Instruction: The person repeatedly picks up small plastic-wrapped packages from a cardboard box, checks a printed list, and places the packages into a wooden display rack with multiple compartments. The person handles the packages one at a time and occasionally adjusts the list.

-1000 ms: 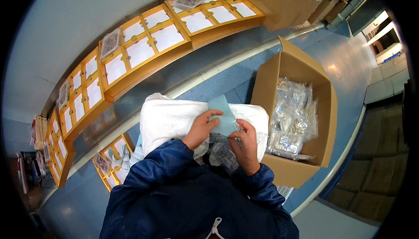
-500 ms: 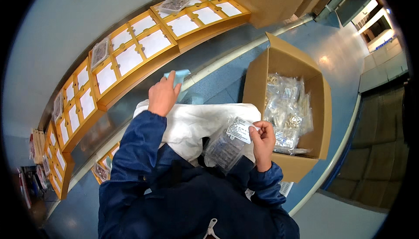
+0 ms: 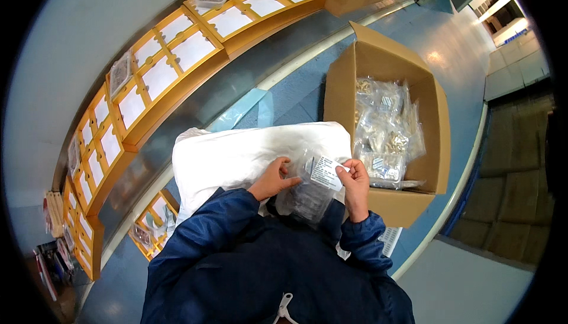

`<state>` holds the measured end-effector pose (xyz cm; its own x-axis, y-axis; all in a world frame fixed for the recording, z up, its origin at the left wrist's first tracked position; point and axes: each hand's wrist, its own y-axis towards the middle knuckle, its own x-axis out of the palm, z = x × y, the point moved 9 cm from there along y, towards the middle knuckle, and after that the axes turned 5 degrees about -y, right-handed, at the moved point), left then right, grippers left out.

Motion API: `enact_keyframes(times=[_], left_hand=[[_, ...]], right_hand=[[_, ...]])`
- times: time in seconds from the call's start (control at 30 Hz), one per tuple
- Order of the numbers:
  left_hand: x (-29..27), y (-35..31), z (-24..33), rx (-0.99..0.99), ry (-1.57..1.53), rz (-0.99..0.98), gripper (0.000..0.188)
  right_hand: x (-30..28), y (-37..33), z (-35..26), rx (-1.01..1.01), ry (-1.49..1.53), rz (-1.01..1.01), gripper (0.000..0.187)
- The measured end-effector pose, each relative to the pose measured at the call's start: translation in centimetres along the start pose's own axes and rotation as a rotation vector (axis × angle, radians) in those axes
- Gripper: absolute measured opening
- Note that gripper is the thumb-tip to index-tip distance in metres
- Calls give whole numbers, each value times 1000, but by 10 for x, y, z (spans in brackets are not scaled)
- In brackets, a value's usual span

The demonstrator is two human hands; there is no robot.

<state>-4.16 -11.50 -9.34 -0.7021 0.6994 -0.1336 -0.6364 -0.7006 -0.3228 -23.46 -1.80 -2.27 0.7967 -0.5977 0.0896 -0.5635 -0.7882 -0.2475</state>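
Over my lap, on a white cloth [image 3: 236, 149], lies a clear plastic bag [image 3: 302, 200] with what looks like a clear compartmented piece inside. My right hand [image 3: 355, 191] pinches the right edge of the white printed label [image 3: 326, 173] at the bag's upper part. At the bag's left side is my left hand [image 3: 271, 180], its thumb and fingers apart; the thumb tip reaches the bag, though whether it presses on it I cannot tell. A light blue plastic sheet [image 3: 236, 111] lies past the cloth's far left corner.
An open cardboard box [image 3: 435, 140] full of clear packets [image 3: 384, 140] stands on the right. Yellow compartmented trays [image 3: 177, 90] with white inserts line the wall at left, several clear packs [image 3: 121, 74] on them. Another yellow tray [image 3: 157, 220] sits by my left arm.
My left hand has left the light blue sheet and come back right and nearer, to the bag. The right hand keeps its pinch on the label. The view has shifted slightly.
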Motion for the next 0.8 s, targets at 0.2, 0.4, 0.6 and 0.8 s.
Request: enact_keyframes(times=[0.2, 0.4, 0.6, 0.8], left_hand=[[10, -16, 31, 138, 158, 116, 42], [15, -31, 85, 134, -63, 2, 18], [27, -32, 56, 36, -317, 17, 18], [9, -29, 59, 130, -89, 203, 22]], right_hand=[[-20, -12, 21, 73, -34, -38, 14], [-2, -28, 13, 75, -167, -103, 15], [22, -30, 10, 8, -55, -132, 17], [10, -26, 10, -109, -448, -22, 15]])
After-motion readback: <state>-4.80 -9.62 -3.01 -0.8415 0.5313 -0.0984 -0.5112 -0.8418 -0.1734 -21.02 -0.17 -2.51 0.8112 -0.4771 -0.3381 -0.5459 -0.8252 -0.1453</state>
